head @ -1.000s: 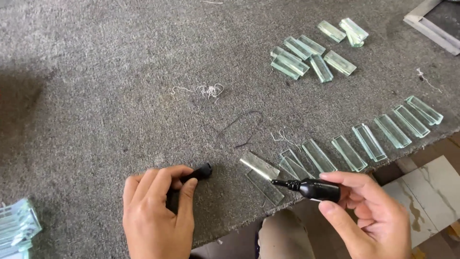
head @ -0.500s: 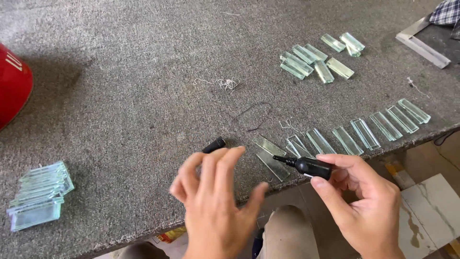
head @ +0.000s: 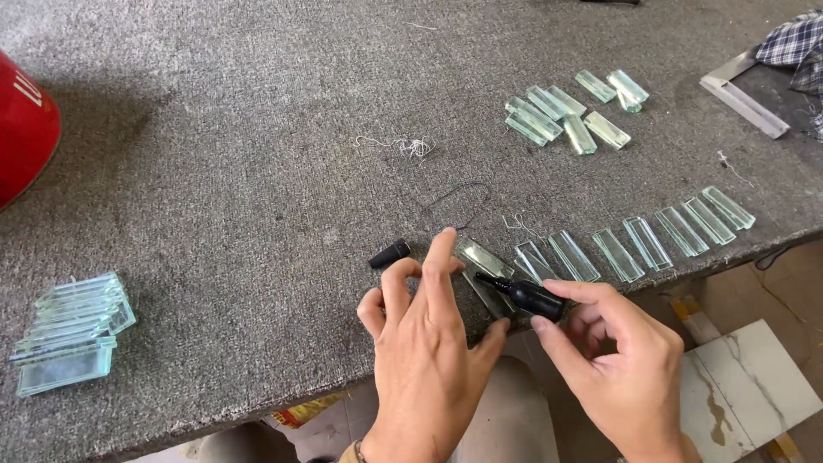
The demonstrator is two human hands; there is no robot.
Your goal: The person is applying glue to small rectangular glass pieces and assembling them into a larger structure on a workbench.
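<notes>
head view, hands: ok so i've got both hands low at the near edge of the grey felt table (head: 257,171), right over the closest glass strip (head: 482,257).
left hand (head: 426,351): fingers spread and loose, nothing in the grip. index fingertip (head: 445,237) is down at the left end of that glass strip; can't tell for sure if it presses it.
right hand (head: 619,360): pinched tight round a small black bottle (head: 536,297), thumb and fingers wrapped on its body. the thin nozzle points left and sits on top of the glass strip.
black cap (head: 389,253): lying loose on the felt just left of my left fingertips, not touching them.
head view, row: more glass strips in a row (head: 651,240) run off to the right along the table edge, side by side with small gaps, all angled the same way.
far pile: a loose bunch of glass strips (head: 570,111) sits further back on the right, well apart from my hands.
left stack: a stack of clear glass pieces (head: 73,330) near the left edge, close to the front.
bits: a white thread tangle (head: 411,146) mid table, and a thin dark wire loop (head: 459,201) just behind my fingers.
corners: red rounded thing (head: 26,129) at far left, metal bar (head: 744,103) and some plaid cloth (head: 797,47) top right.
below: pale tile (head: 746,386) on the floor under my right hand.
</notes>
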